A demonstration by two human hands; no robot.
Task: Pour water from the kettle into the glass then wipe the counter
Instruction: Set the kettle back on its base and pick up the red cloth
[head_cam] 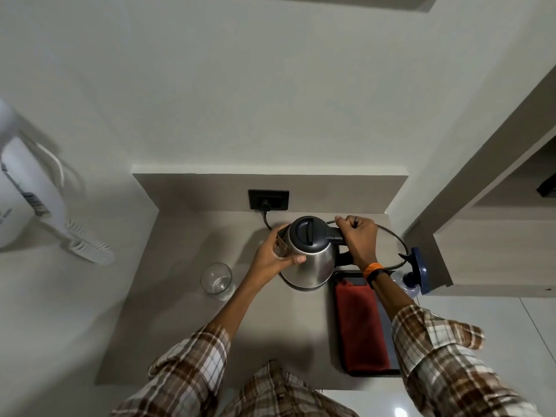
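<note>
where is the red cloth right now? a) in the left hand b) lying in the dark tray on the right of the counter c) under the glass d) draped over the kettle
b: the red cloth lies flat in the dark tray, beside the kettle, with neither hand on it.

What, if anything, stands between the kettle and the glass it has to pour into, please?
Nothing visible does. The kettle, held by the left hand on its body and the right hand on its handle, has bare counter between it and the glass to its left. The cloth lies on the other side.
</note>
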